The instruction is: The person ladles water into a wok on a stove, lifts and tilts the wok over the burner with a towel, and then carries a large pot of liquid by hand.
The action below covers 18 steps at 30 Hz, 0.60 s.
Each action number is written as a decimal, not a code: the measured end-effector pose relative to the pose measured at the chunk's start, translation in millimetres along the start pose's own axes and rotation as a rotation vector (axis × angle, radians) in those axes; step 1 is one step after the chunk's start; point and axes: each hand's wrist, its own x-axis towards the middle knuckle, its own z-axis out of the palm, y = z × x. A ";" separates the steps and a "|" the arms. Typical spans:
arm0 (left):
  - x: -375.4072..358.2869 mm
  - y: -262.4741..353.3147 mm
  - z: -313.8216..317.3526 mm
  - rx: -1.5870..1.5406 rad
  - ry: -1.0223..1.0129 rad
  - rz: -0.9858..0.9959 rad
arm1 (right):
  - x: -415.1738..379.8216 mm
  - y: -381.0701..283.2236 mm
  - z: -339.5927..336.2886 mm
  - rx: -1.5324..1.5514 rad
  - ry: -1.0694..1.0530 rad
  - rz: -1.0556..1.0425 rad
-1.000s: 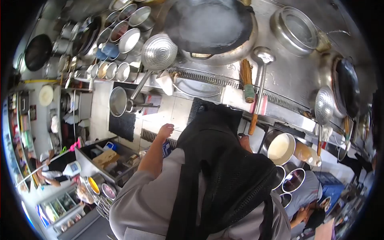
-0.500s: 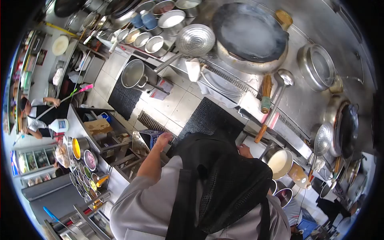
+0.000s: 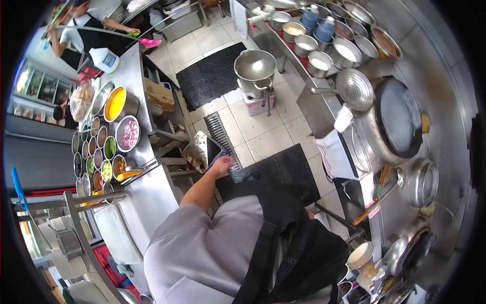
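My left hand (image 3: 221, 166) hangs low beside my body, fingers loosely stretched and nothing visible in them. It overlaps the edge of a worn, open-topped tin or carton (image 3: 196, 153) with a blue side, close to the floor grate (image 3: 218, 133). Of my right hand (image 3: 310, 215) only a sliver shows past my black apron (image 3: 283, 207), its fingers hidden. It is nearest the front of the stove counter on the right.
A metal pot (image 3: 254, 66) stands on a box in the aisle. To the right are a steaming wok (image 3: 402, 116), a perforated ladle (image 3: 354, 90) and a wooden-handled ladle (image 3: 374, 205). Ingredient bowls (image 3: 127, 134) line the left counter. A person (image 3: 91, 30) stands far left.
My view has turned left: the stove and wok have shifted right, and the ingredient counter shows more fully. My left hand remains low by the tin or carton; my right hand has become mostly hidden.
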 end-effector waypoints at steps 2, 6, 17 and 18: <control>-6.0 -30.2 -21.6 0.013 0.095 0.006 | -24.3 -42.1 -4.8 0.042 -0.011 -0.032; -10.0 -95.4 -48.9 0.128 0.176 0.027 | -45.4 -49.2 -10.0 0.286 0.059 0.198; 14.7 -44.5 -34.3 0.039 -0.017 0.043 | -133.1 -25.7 57.7 0.472 0.224 0.431; 24.0 -38.2 -34.2 0.108 -0.021 0.079 | -134.8 -11.2 73.8 0.442 0.231 0.391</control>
